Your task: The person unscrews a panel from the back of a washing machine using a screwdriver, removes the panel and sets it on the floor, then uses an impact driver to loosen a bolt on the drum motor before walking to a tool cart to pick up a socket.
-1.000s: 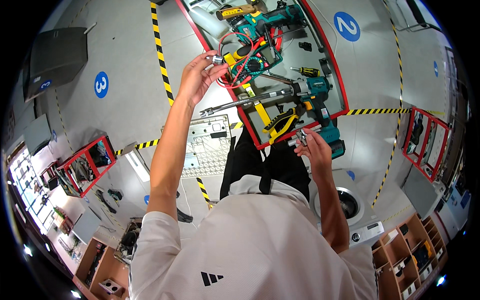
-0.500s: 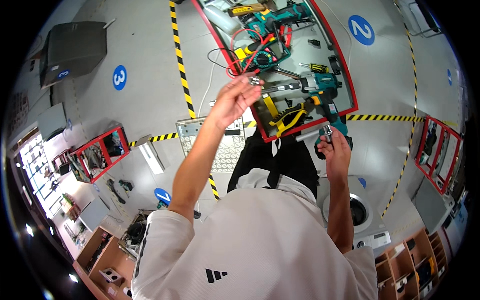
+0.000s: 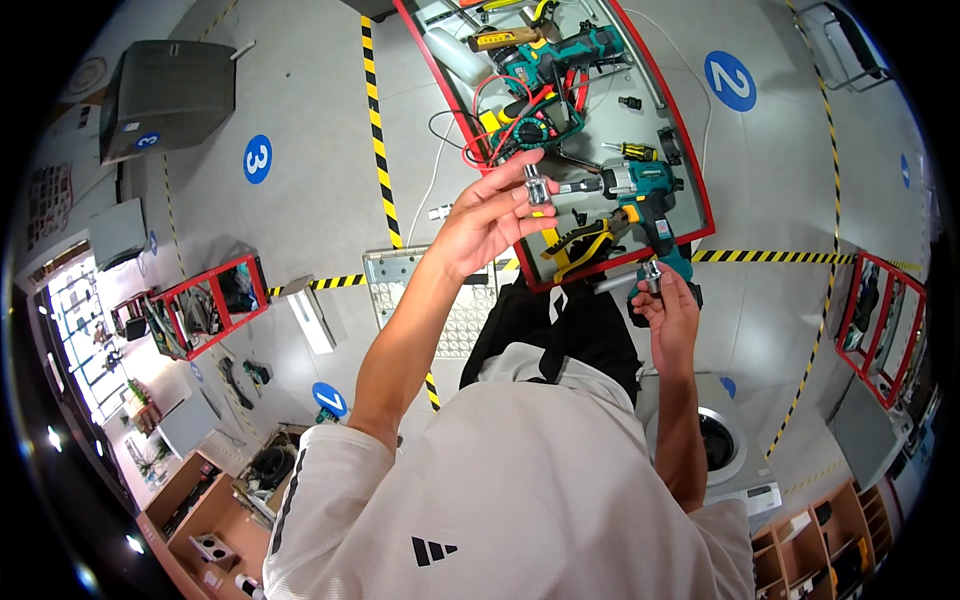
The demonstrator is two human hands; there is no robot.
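Observation:
Between the thumb and fingers of my left hand (image 3: 492,222) is a small chrome socket (image 3: 537,186), held upright with its narrower end up. My right hand (image 3: 671,318), nearer to my body, pinches another short chrome socket (image 3: 653,276) by its side. The two sockets are apart. Just right of the left hand, a teal and black impact wrench (image 3: 645,182) lies in a red-rimmed tray (image 3: 704,205), its shank pointing at that hand. Yellow and black pliers (image 3: 585,243) lie below the left fingers, at the tray's near edge.
Farther up the tray are a teal power drill (image 3: 560,58), a hammer (image 3: 503,39), a multimeter (image 3: 533,131) with red and black leads, a yellow-black screwdriver (image 3: 632,151) and a black socket (image 3: 630,103). A perforated pale panel (image 3: 455,325) lies left of my legs; a washing machine (image 3: 735,480) stands at right.
My left hand has moved right, over the tray's edge, and its socket now stands more upright and shows more fully. The right hand has barely moved. The view has shifted slightly.

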